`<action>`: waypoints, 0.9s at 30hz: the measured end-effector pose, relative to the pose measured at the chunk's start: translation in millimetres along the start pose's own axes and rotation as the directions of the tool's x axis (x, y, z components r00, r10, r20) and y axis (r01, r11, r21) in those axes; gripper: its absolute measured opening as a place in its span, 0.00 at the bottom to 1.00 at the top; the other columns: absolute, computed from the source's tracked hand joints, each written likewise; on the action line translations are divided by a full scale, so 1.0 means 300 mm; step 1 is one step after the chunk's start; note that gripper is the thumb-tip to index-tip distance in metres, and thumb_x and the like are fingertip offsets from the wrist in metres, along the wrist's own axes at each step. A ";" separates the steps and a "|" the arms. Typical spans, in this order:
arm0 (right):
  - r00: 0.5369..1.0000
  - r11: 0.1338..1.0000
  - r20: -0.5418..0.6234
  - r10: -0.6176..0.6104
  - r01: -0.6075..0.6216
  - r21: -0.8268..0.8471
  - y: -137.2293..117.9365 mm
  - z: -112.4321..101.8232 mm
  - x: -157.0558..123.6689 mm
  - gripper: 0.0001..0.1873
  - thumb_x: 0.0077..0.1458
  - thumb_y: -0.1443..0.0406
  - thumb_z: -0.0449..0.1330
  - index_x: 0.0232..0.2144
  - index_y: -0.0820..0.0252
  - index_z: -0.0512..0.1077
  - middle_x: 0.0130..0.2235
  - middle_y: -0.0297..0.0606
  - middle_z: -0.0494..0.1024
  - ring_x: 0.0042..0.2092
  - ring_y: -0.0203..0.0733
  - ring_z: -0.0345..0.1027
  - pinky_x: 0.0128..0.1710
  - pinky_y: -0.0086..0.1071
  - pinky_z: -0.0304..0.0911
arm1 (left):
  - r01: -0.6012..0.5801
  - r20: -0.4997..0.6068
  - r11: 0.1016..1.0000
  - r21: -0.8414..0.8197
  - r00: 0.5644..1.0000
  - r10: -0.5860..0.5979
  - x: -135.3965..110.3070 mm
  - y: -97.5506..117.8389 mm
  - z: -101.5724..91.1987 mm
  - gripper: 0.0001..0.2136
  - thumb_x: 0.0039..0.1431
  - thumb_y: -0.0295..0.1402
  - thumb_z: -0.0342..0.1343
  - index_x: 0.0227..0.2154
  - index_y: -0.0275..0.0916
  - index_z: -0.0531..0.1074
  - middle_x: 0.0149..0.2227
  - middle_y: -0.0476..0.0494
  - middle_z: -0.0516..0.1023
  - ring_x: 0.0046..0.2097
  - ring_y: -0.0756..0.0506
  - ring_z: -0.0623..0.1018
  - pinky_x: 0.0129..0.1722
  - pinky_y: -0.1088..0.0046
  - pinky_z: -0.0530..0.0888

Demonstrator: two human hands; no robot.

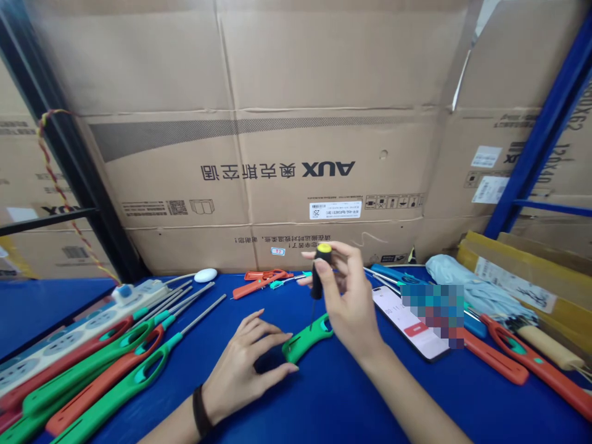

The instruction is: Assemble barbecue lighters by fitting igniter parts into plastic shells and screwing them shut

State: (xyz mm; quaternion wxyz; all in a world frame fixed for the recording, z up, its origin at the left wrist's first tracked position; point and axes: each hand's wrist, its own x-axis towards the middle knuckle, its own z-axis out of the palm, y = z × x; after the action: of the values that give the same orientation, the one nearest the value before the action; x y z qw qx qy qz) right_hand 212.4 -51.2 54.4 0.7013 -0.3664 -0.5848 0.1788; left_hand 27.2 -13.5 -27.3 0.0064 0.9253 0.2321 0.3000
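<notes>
Overhead, behind the bench, a wall of cardboard boxes (pixel 277 123) fills most of the view, print upside down as seen. Blue table (pixel 333 401) below it carries everything else.

At the table's left edge — a white power strip (pixel 69 336), and across it a fanned pile of long-nosed lighters (pixel 115 364), green and orange handles, metal tubes pointing up-right. At the right: a folded pale umbrella (pixel 481 293) with wooden handle, two more orange lighters (pixel 536 364), and a phone (pixel 409 320) lying face up, part of its screen blurred out. Far edge: an orange lighter (pixel 261 280) and a small white oval object (pixel 205 275).

Centre: green lighter handle (pixel 308 339) lies flat on the table. Left hand (pixel 247 370), black band on the wrist, rests on the table at the near end of this handle; fingers curled and loose, thumb tip touching its edge — steadying contact, not a closed grasp.

Right hand (pixel 346 296) is raised above the handle, fingertips pinched around a small screwdriver (pixel 319 271) with a black grip and yellow cap. Screwdriver is upright, thin shaft pointing down at the far end of the green handle; whether the tip touches cannot be told.
</notes>
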 end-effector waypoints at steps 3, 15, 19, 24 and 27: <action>0.997 0.995 0.018 0.069 -0.070 0.067 0.029 0.062 -0.036 0.11 0.60 0.59 0.53 0.44 0.52 0.60 0.43 0.39 0.77 0.29 0.38 0.76 0.29 0.30 0.71 | 0.071 0.037 0.997 -0.036 0.997 -0.069 0.001 0.008 0.018 0.16 0.53 0.44 0.61 0.43 0.44 0.73 0.39 0.46 0.77 0.41 0.43 0.77 0.56 0.47 0.62; 0.983 0.977 -0.057 0.176 -0.167 0.131 0.115 0.065 -0.103 0.12 0.60 0.56 0.53 0.44 0.51 0.59 0.44 0.38 0.77 0.34 0.41 0.77 0.31 0.32 0.72 | 0.193 0.088 0.973 -0.131 0.979 -0.182 0.003 0.013 0.032 0.15 0.51 0.41 0.62 0.41 0.44 0.73 0.36 0.48 0.78 0.40 0.43 0.77 0.58 0.45 0.58; 0.986 0.980 -0.017 0.164 -0.161 0.114 0.114 0.070 -0.107 0.12 0.60 0.57 0.53 0.44 0.52 0.59 0.44 0.37 0.77 0.34 0.40 0.77 0.31 0.32 0.73 | 0.192 0.097 0.973 -0.130 0.979 -0.180 0.007 0.019 0.029 0.14 0.52 0.40 0.62 0.41 0.45 0.73 0.37 0.48 0.78 0.41 0.43 0.77 0.58 0.44 0.57; 0.988 0.982 -0.024 0.155 -0.151 0.113 0.113 0.069 -0.107 0.12 0.60 0.57 0.53 0.45 0.52 0.59 0.44 0.37 0.77 0.33 0.39 0.77 0.32 0.33 0.73 | 0.189 0.086 0.972 -0.137 0.980 -0.179 0.009 0.019 0.028 0.14 0.51 0.40 0.62 0.41 0.45 0.74 0.36 0.48 0.78 0.41 0.43 0.77 0.58 0.45 0.58; 0.987 0.982 -0.024 0.157 -0.154 0.109 0.116 0.071 -0.107 0.12 0.61 0.57 0.53 0.45 0.53 0.58 0.44 0.37 0.77 0.33 0.39 0.77 0.33 0.34 0.74 | 0.179 0.072 0.975 -0.133 0.983 -0.170 0.010 0.020 0.029 0.14 0.51 0.40 0.62 0.41 0.43 0.74 0.36 0.47 0.78 0.40 0.43 0.77 0.58 0.46 0.58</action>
State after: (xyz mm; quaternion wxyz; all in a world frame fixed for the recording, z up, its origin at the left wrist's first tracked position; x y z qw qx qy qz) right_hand 190.2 -43.2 8.2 0.7131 -0.3759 -0.5326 0.2581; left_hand 36.7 -16.5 -31.8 0.1041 0.9072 0.2908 0.2855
